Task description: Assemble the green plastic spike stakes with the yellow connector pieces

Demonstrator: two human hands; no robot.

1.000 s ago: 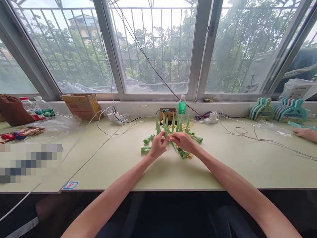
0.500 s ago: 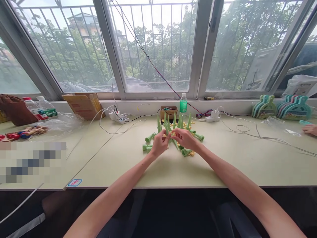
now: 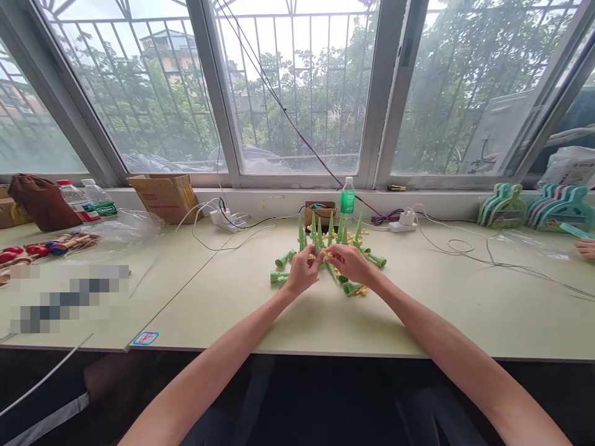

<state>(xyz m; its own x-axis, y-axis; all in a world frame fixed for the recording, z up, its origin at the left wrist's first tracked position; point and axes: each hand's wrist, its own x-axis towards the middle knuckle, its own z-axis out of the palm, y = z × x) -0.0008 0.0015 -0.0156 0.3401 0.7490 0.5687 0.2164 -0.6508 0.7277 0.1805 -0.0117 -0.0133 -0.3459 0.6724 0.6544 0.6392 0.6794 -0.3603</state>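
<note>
My left hand (image 3: pixel 303 272) and my right hand (image 3: pixel 351 263) meet over a pile of green plastic cones (image 3: pixel 330 232) and small yellow pieces (image 3: pixel 360 290) on the pale green table (image 3: pixel 260 310). Both hands are closed in a pinch around a green cone (image 3: pixel 320 253) held between them. Some cones stand upright behind my hands. Others lie on their sides, such as the cones at the left (image 3: pixel 283 259) and the right (image 3: pixel 376 260).
A green-labelled bottle (image 3: pixel 347 199) and a small brown box (image 3: pixel 320 212) stand behind the pile. Power strips (image 3: pixel 227 220) and cables (image 3: pixel 465 248) cross the table. A cardboard box (image 3: pixel 160 197), bottles (image 3: pixel 88 199) and a brown bag (image 3: pixel 41 203) sit left. Another person's hand (image 3: pixel 586 249) is at far right.
My hands have stayed together over the pile, with only small finger shifts. The view has drifted slightly, so everything sits a little to the right.
</note>
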